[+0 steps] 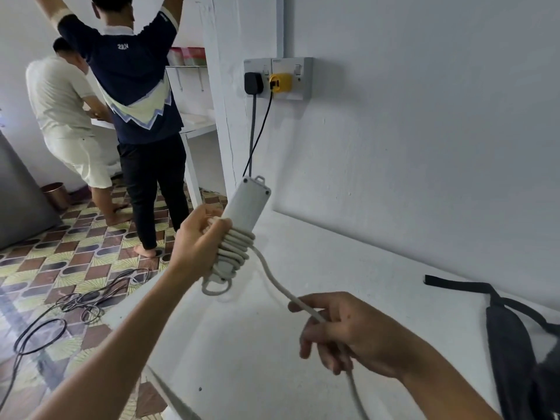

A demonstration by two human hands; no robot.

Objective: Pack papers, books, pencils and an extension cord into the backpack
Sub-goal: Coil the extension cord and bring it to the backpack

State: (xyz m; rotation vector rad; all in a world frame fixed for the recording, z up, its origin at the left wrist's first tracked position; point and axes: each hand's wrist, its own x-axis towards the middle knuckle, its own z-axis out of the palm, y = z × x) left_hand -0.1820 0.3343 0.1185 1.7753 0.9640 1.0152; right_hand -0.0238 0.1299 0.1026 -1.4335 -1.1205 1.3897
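Left hand (198, 241) gripping the cord-wound extension cord (239, 225) above the table edge (127, 301), right hand (348, 331) pinching its loose cord.

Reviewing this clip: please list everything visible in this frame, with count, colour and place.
extension cord: one, pale grey, cable partly wound round its block, held above the table
table: one, white, against the wall
backpack: one, black, on the table at right, partly out of frame
wall socket: one double, grey-white, on the wall
plugs: two, black and yellow, in the socket
loose cables: several, black, on the tiled floor
bystanders: two, backs turned, at left
left hand: grips the wound block
right hand: holds the free cable
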